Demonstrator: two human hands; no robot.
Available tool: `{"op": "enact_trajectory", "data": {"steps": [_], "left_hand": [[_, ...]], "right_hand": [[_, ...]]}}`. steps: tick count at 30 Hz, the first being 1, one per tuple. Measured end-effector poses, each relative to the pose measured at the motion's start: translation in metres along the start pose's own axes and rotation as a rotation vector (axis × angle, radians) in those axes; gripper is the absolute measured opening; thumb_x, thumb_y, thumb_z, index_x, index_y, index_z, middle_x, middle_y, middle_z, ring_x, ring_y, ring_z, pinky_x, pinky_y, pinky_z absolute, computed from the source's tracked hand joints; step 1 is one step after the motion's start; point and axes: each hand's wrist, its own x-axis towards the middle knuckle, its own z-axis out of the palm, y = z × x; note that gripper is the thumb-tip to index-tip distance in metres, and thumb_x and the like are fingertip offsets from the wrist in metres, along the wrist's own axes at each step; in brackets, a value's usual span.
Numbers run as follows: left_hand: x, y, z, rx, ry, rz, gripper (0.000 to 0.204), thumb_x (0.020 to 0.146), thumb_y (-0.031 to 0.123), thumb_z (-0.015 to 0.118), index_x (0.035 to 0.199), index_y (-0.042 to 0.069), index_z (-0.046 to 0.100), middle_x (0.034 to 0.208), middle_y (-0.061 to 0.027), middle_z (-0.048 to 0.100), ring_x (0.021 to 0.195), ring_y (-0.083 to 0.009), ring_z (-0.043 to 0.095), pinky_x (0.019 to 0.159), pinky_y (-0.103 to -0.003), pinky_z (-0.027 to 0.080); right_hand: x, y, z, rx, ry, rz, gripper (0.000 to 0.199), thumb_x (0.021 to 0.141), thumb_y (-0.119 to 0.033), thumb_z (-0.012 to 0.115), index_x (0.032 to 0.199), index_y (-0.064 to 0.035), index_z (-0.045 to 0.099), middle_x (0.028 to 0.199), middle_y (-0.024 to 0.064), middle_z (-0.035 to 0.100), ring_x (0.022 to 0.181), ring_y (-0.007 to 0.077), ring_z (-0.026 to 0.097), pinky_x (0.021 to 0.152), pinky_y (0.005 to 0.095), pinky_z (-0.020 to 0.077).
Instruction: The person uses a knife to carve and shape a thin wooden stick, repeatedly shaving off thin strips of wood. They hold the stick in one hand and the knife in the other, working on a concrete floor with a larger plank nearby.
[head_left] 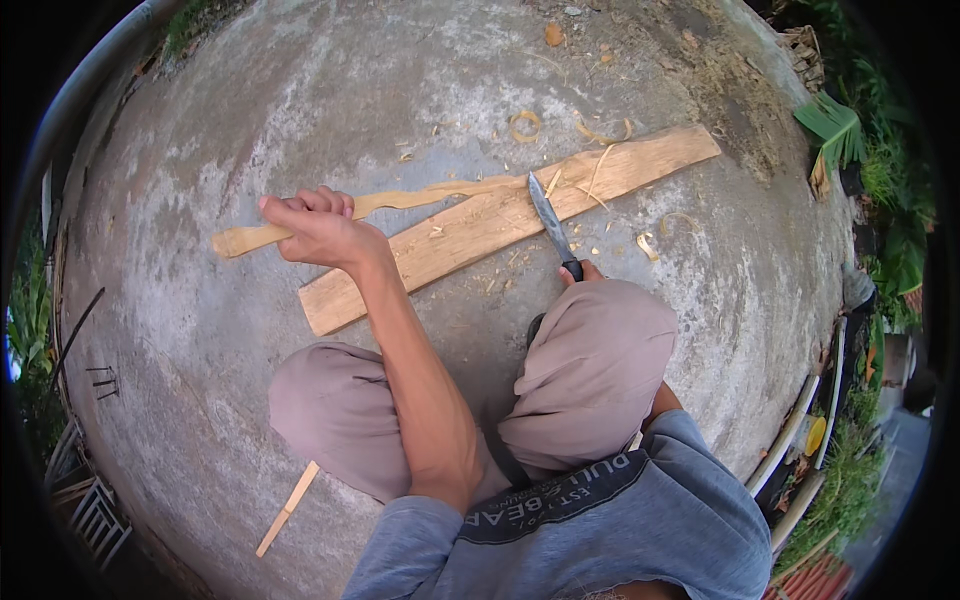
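Observation:
My left hand (325,230) is closed around a long, pale bamboo strip (405,198) near its left end. The strip has uneven edges, and its far part runs over a flat wooden plank (400,270) lying slantwise on the ground. In my right hand (590,271) is the black handle of a knife (550,222), its blade pointing up and away over the plank. The blade's tip is close to the strip; whether they touch I cannot tell. My right knee hides most of the right hand and wrist.
Curled shavings (524,126) and small chips are scattered about the plank on the rough concrete ground (200,370). A thin flat stick (288,510) lies beside my left knee (335,415). Green plants (835,128) and pale poles (785,435) line the right edge.

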Motion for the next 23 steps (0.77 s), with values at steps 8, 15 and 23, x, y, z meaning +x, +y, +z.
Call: {"op": "enact_trajectory", "data": {"steps": [8,15,23], "left_hand": [[0.000,0.004,-0.002,0.005,0.000,-0.025,0.052,0.103,0.038,0.052,0.067,0.016,0.021,0.056,0.0013,0.027,0.049,-0.0120,0.024,0.045,-0.032,0.018],[-0.019,0.001,0.007,0.115,-0.012,0.060,0.054,0.110,0.041,0.045,0.067,0.015,0.022,0.057,0.0003,0.030,0.050,-0.0137,0.027,0.046,-0.033,0.022],[-0.020,0.004,0.009,0.166,0.056,0.088,0.058,0.111,0.048,0.042,0.068,0.014,0.024,0.057,-0.0006,0.032,0.050,-0.0140,0.031,0.045,-0.032,0.029]], "right_hand": [[0.001,-0.006,0.033,-0.029,0.267,-0.153,0.050,0.097,-0.056,0.066,0.105,-0.0071,0.064,0.082,0.0201,0.068,0.075,0.0402,0.066,0.070,0.0513,0.0497],[0.033,-0.010,0.041,0.133,0.082,-0.030,0.054,0.098,-0.058,0.063,0.125,-0.0103,0.061,0.094,0.0249,0.069,0.092,0.0433,0.068,0.080,0.0526,0.0514],[-0.007,-0.047,0.028,-0.034,-0.031,0.009,0.065,0.095,-0.063,0.064,0.130,-0.0085,0.063,0.109,0.0306,0.069,0.109,0.0460,0.067,0.089,0.0529,0.0521]]}}
